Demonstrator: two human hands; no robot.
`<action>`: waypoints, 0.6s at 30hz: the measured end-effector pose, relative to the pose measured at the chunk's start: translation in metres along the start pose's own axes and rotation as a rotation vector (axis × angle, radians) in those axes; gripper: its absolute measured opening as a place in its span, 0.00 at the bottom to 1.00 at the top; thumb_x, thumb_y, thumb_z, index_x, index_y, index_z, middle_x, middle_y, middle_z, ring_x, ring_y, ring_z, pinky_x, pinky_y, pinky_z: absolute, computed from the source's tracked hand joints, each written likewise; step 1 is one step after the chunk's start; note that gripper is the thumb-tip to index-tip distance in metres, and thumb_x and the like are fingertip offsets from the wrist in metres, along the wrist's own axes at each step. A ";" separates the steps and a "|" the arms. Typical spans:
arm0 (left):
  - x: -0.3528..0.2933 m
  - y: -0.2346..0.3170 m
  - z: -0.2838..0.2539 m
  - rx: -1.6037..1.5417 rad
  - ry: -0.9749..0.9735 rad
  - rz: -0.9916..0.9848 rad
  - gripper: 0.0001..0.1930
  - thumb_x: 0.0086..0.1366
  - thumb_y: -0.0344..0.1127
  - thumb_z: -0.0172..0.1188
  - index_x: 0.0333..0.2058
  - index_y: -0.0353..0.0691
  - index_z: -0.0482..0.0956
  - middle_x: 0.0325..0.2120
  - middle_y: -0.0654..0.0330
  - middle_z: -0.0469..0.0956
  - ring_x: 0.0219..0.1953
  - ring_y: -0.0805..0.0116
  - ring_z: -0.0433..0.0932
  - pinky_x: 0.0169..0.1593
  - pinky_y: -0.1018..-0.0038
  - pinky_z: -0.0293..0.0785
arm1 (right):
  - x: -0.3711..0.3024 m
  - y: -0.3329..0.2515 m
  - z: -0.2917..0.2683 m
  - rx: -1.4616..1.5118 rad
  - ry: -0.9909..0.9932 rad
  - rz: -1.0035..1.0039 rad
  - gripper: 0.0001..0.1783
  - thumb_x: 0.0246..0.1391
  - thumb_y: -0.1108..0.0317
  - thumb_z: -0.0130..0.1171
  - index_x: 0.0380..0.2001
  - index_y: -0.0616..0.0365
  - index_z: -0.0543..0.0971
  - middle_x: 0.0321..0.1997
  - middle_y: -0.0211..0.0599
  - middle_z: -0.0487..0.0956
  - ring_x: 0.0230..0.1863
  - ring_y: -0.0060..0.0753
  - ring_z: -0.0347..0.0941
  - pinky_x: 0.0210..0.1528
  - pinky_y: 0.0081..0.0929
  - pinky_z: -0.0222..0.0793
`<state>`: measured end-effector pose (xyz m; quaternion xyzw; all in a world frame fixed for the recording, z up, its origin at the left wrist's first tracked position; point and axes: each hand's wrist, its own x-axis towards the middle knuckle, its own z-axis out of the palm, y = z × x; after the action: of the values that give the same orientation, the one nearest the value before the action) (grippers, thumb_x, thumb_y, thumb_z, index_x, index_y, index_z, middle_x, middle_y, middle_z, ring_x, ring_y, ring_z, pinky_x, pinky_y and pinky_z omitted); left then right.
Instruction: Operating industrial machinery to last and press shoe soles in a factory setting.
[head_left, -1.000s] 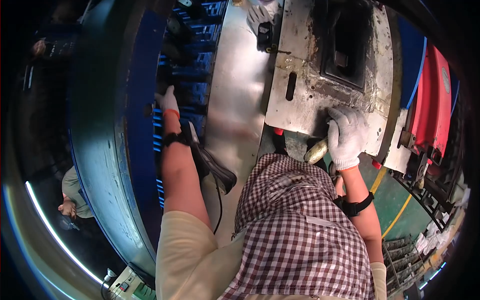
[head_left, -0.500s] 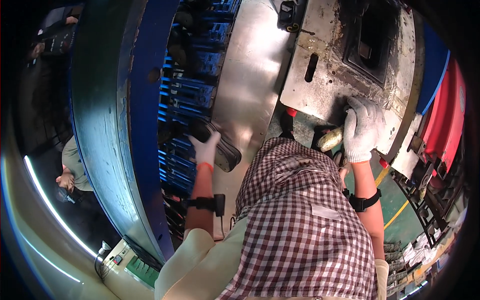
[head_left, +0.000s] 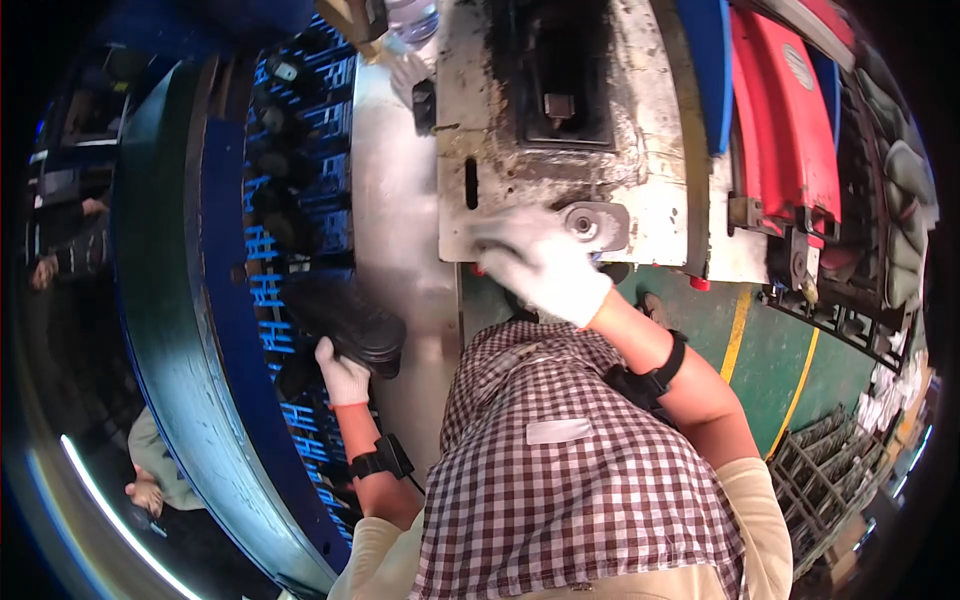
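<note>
My left hand [head_left: 346,378], in a white glove, grips the rear end of a black shoe [head_left: 345,318] from below. The shoe lies over the border between the blue-slatted rack [head_left: 268,290] and a shiny metal surface [head_left: 400,225]. My right hand [head_left: 545,262], gloved too, is smeared by motion above the front edge of a worn, pale machine plate [head_left: 640,150]. Its fingers point left, and whether they hold anything does not show. Just beyond this hand, a grey rounded piece with a round fitting [head_left: 585,224] sits on the plate.
Dark shoes stand along the rack at my left, beside a long blue beam [head_left: 222,300]. A sooty rectangular opening [head_left: 560,90] is in the plate. Red machine covers [head_left: 780,130] rise at right. Another person [head_left: 155,460] is at far left; metal racks [head_left: 830,480] stand lower right.
The view has swung to the right. My right hand has moved left across the plate's front edge, uncovering the grey piece. My left hand still has the shoe, now turned somewhat.
</note>
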<state>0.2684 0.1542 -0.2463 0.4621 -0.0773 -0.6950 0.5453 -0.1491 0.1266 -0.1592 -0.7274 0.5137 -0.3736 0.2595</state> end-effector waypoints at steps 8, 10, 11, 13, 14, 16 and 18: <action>0.039 -0.023 0.268 0.537 -0.657 0.103 0.42 0.63 0.25 0.57 0.75 0.35 0.53 0.69 0.53 0.65 0.71 0.62 0.63 0.73 0.63 0.60 | 0.030 -0.020 -0.010 0.704 0.056 0.284 0.49 0.51 0.64 0.68 0.74 0.65 0.60 0.74 0.58 0.64 0.75 0.49 0.61 0.76 0.36 0.56; 0.035 -0.025 0.310 0.777 -0.631 0.355 0.41 0.63 0.23 0.61 0.74 0.32 0.55 0.70 0.50 0.65 0.70 0.60 0.66 0.72 0.63 0.63 | 0.038 -0.010 -0.037 0.925 0.238 0.447 0.48 0.50 0.61 0.69 0.72 0.65 0.64 0.72 0.59 0.67 0.72 0.49 0.65 0.74 0.36 0.59; 0.033 -0.021 0.325 0.879 -0.618 0.470 0.40 0.63 0.23 0.62 0.73 0.31 0.57 0.69 0.49 0.66 0.69 0.59 0.68 0.71 0.63 0.65 | 0.046 0.007 -0.049 0.934 0.314 0.480 0.47 0.49 0.60 0.70 0.71 0.64 0.66 0.71 0.60 0.68 0.71 0.50 0.67 0.73 0.37 0.60; 0.027 -0.007 0.363 0.813 -0.624 0.766 0.36 0.64 0.23 0.64 0.70 0.31 0.63 0.65 0.49 0.72 0.65 0.59 0.74 0.69 0.64 0.68 | 0.063 0.051 -0.063 0.300 0.448 0.477 0.46 0.48 0.54 0.70 0.70 0.58 0.70 0.68 0.63 0.69 0.68 0.55 0.70 0.73 0.37 0.62; 0.015 0.006 0.380 0.809 -0.623 0.936 0.33 0.66 0.22 0.63 0.69 0.31 0.64 0.64 0.49 0.73 0.65 0.59 0.74 0.69 0.65 0.67 | 0.078 0.050 -0.073 0.045 0.429 0.576 0.47 0.46 0.48 0.69 0.70 0.51 0.71 0.65 0.65 0.69 0.67 0.61 0.70 0.72 0.38 0.64; 0.003 0.020 0.416 0.793 -0.672 1.216 0.30 0.69 0.23 0.62 0.68 0.30 0.66 0.63 0.49 0.74 0.65 0.60 0.74 0.70 0.65 0.66 | 0.101 0.079 -0.083 -0.184 0.461 0.669 0.46 0.45 0.45 0.69 0.69 0.45 0.73 0.64 0.64 0.70 0.64 0.62 0.72 0.68 0.42 0.69; 0.002 0.035 0.449 0.820 -0.753 1.461 0.28 0.69 0.23 0.63 0.66 0.29 0.68 0.63 0.49 0.74 0.65 0.60 0.74 0.70 0.65 0.66 | 0.116 0.100 -0.085 -0.282 0.460 0.702 0.45 0.45 0.45 0.69 0.68 0.43 0.74 0.63 0.62 0.71 0.63 0.60 0.73 0.65 0.44 0.72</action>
<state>-0.0335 -0.0391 0.0257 0.1989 -0.7632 -0.2003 0.5813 -0.2511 -0.0157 -0.1534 -0.4350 0.8201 -0.3411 0.1479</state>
